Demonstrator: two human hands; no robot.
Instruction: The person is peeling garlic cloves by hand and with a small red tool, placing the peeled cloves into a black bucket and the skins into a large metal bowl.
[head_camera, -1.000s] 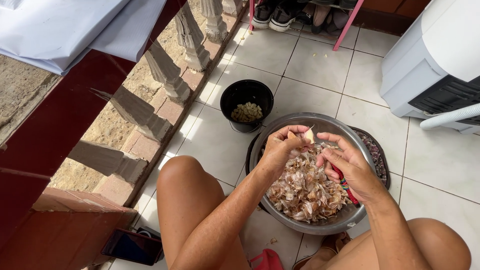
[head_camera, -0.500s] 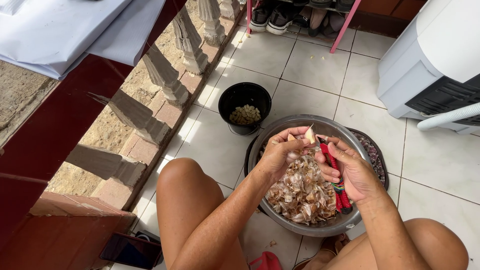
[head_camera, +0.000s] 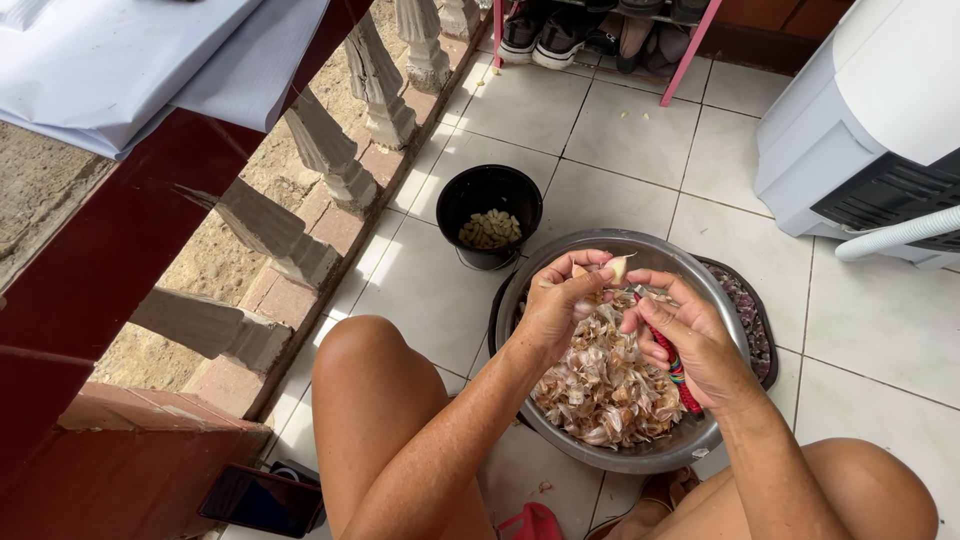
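Two bare forearms are stretched forward from bent knees and brought together over a wide metal basin (head_camera: 560, 262) set on the tiled floor (head_camera: 620, 130). The left hand (head_camera: 560, 305) is angled in from the left, wrist slightly cocked, fingers curled and closed round a pale garlic clove (head_camera: 619, 267), which is pinched at the fingertips just above the basin's far side. The right hand (head_camera: 695, 345) is brought in from the right, palm turned inward, and is clenched on a knife with a red handle (head_camera: 680, 375); the handle is seen running down past the palm, while the blade, near the clove, is too small to be made out clearly. The thumb of the right hand is pointed toward the clove. Beneath both hands, the basin is filled with a heap of papery garlic skins (head_camera: 605, 385). A dark round tray (head_camera: 755, 325) is seen under the basin's right edge. Just beyond the basin, a black bucket (head_camera: 488, 195) is stood on the tiles, with peeled cloves (head_camera: 489, 229) lying in its bottom. To the left, a row of stone balusters (head_camera: 325, 150) is seen; a white appliance (head_camera: 860, 120) is placed at the upper right.
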